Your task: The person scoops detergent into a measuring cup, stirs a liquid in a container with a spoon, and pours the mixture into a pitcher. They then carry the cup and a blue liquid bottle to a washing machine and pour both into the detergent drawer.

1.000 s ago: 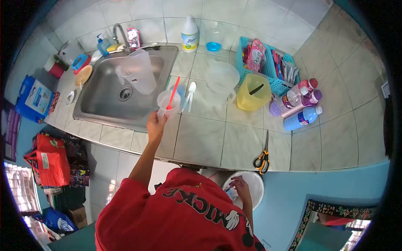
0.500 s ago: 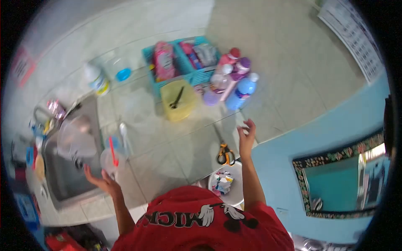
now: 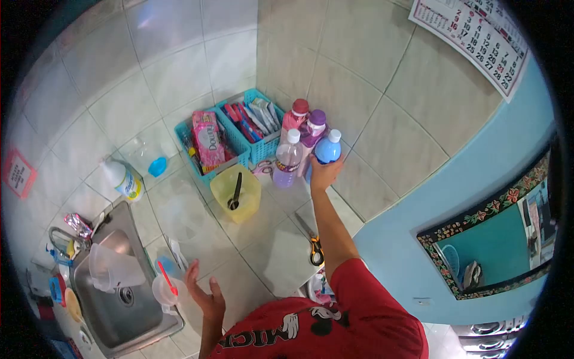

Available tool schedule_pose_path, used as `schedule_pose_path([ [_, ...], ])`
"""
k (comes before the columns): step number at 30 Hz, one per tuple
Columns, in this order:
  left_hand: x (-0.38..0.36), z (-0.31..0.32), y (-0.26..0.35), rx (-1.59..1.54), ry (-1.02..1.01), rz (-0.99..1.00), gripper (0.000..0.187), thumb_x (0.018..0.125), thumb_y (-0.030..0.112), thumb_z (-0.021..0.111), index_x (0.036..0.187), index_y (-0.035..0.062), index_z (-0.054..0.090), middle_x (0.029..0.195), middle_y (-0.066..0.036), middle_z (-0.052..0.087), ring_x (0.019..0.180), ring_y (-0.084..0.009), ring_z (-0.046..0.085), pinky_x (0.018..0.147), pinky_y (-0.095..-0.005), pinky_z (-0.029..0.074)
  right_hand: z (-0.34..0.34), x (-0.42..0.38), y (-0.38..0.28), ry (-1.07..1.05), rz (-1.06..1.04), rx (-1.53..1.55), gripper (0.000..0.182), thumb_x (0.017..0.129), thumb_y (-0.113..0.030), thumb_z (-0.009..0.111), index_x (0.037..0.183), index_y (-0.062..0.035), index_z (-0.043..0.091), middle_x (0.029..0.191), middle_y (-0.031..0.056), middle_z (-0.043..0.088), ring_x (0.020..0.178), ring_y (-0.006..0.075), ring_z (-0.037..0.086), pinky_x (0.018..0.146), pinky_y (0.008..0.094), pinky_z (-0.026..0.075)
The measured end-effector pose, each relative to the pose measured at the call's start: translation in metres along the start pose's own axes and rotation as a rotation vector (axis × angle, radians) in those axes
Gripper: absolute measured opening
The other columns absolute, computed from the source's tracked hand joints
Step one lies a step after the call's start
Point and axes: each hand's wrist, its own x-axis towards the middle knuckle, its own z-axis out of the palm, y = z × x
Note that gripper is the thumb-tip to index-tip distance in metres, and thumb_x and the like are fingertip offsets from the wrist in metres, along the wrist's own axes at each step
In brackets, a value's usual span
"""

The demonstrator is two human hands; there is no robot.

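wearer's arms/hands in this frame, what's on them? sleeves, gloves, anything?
Both hands bare: no gloves on the left hand or right hand. Forearms uncovered. Short red sleeve ends near the right elbow; the red shirt has black-and-white cartoon print.

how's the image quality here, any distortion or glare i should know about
Head view: strong fisheye bends the tile lines and darkens the corners; glare washes the upper-left wall tiles; the right hand on the blue bottle is fairly sharp; the left hand near the clear cup looks slightly soft.
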Motion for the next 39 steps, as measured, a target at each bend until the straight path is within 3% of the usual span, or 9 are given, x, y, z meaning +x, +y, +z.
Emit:
schedule_pose_path([
  [6,0.017,0.018,0.012,-0.189,-0.146,0.087,0.038,0.074,-0.002,0.052,0.11,0.0021,0.043,0.111,-0.02,0.052,0.102,-0.0343,0.052,0.089,-0.042,0.04,-0.015,0.005,0.012,-0.022,-0.068,0.131,0.08,0.055,-0.024,0.079,0.121,-0.0033,0.039,0.114,0.0146,0.048,0.105,0.032,0.048,0.088,0.0433,0.038],
  [13,0.034,0.033,0.037,-0.408,-0.365,0.177,0.041,0.073,-0.002,0.056,0.112,0.0025,0.043,0.113,-0.021,0.052,0.105,-0.0349,0.051,0.091,-0.042,0.039,-0.08,-0.005,0.013,-0.255,-0.093,0.482,0.075,0.055,-0.017,0.078,0.118,0.0013,0.041,0.107,0.0164,0.052,0.098,0.0268,0.053,0.086,0.0358,0.041],
  [16,0.05,0.039,0.055,-0.454,-0.412,0.165,0.051,0.073,0.008,0.063,0.118,0.0036,0.039,0.121,-0.022,0.046,0.112,-0.036,0.046,0.095,-0.0422,0.035,-0.131,-0.024,-0.015,-0.669,-0.197,0.419,0.08,0.053,-0.02,0.079,0.12,0.0003,0.04,0.102,0.0139,0.056,0.096,0.0248,0.055,0.083,0.0348,0.044],
  [18,0.07,0.045,0.069,-0.706,-0.439,0.157,0.068,0.071,0.022,0.071,0.126,0.0039,0.034,0.131,-0.023,0.037,0.123,-0.036,0.035,0.099,-0.0433,0.029,-0.16,-0.042,-0.027,-0.95,-0.225,0.444,0.082,0.051,-0.021,0.08,0.121,-0.0016,0.04,0.108,0.0144,0.054,0.1,0.0233,0.053,0.088,0.0341,0.041],
  [19,0.08,0.047,0.075,-0.697,-0.438,0.145,0.068,0.071,0.022,0.071,0.126,0.0039,0.034,0.131,-0.023,0.037,0.123,-0.036,0.035,0.099,-0.0433,0.029,-0.17,-0.054,-0.028,-0.964,-0.219,0.444,0.082,0.051,-0.021,0.08,0.121,-0.0016,0.04,0.108,0.0144,0.054,0.1,0.0233,0.053,0.088,0.0341,0.041],
  [22,0.108,0.048,0.092,-0.752,-0.519,0.323,0.085,0.068,0.035,0.073,0.132,0.0047,0.027,0.137,-0.022,0.03,0.129,-0.0341,0.026,0.102,-0.0444,0.023,-0.19,-0.096,-0.027,-1.462,-0.256,0.505,0.088,0.05,-0.024,0.08,0.125,-0.0033,0.038,0.117,0.0126,0.049,0.109,0.022,0.048,0.096,0.0348,0.036],
  [26,0.129,0.042,0.103,-0.71,-0.948,0.472,0.093,0.064,0.041,0.074,0.136,0.0071,0.025,0.14,-0.015,0.03,0.132,-0.0314,0.022,0.105,-0.0441,0.016,-0.214,-0.139,-0.037,-1.776,-0.24,0.534,0.091,0.05,-0.025,0.08,0.127,-0.004,0.036,0.122,0.013,0.045,0.114,0.0244,0.044,0.1,0.0358,0.031],
  [32,0.117,0.038,0.105,-0.886,-1.539,0.581,0.087,0.065,0.028,0.073,0.136,0.008,0.027,0.141,-0.011,0.03,0.133,-0.0249,0.021,0.107,-0.0453,0.009,-0.212,-0.156,-0.018,-1.997,-0.568,0.486,0.088,0.055,-0.029,0.079,0.128,-0.0053,0.036,0.124,0.0166,0.045,0.118,0.0276,0.042,0.101,0.0382,0.032],
  [39,0.112,0.043,0.091,-0.87,-1.544,0.536,0.082,0.065,0.02,0.073,0.134,0.0116,0.031,0.139,-0.006,0.035,0.132,-0.024,0.024,0.107,-0.0469,0.011,-0.203,-0.152,-0.001,-2.016,-0.42,0.366,0.089,0.055,-0.03,0.08,0.128,-0.0054,0.036,0.125,0.0166,0.045,0.118,0.0275,0.042,0.1,0.0383,0.032],
])
